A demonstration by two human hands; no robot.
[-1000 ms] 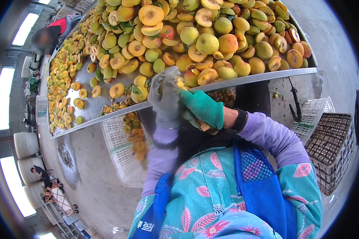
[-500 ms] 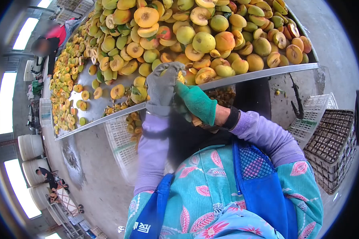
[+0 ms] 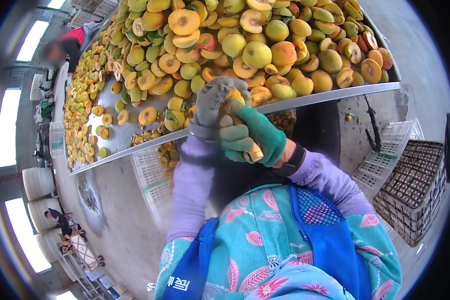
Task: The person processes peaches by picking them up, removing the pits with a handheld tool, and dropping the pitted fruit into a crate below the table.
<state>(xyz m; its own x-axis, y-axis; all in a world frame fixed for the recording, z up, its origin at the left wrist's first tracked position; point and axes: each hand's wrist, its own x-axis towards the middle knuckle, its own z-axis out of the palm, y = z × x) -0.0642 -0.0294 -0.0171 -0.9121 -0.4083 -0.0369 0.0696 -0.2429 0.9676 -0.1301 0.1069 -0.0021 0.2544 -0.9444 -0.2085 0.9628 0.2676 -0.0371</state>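
My left hand (image 3: 211, 104), in a grey glove, is closed around a yellow piece of peach (image 3: 236, 96) at the table's near edge. My right hand (image 3: 255, 135), in a green glove with greyish fingers, grips a tool with a light wooden handle (image 3: 256, 153). The handle's end sticks out below the fist, while its working end is hidden between the hands at the fruit. Just beyond my hands lie many whole and halved peaches (image 3: 257, 55), yellow-green with some red blush, and several halves show hollow centres.
A metal-rimmed table (image 3: 330, 96) carries the fruit. White crates (image 3: 385, 155) and a dark-stained crate (image 3: 410, 190) stand at right; another white crate (image 3: 152, 182) is below the rim. Large white tubs (image 3: 37, 184) line the left. Another person (image 3: 60, 52) bends at the table's far left.
Both hands have shifted slightly right. My right hand has turned, bringing its fingers and the tool's wooden handle into clearer view. The other person has shifted slightly.
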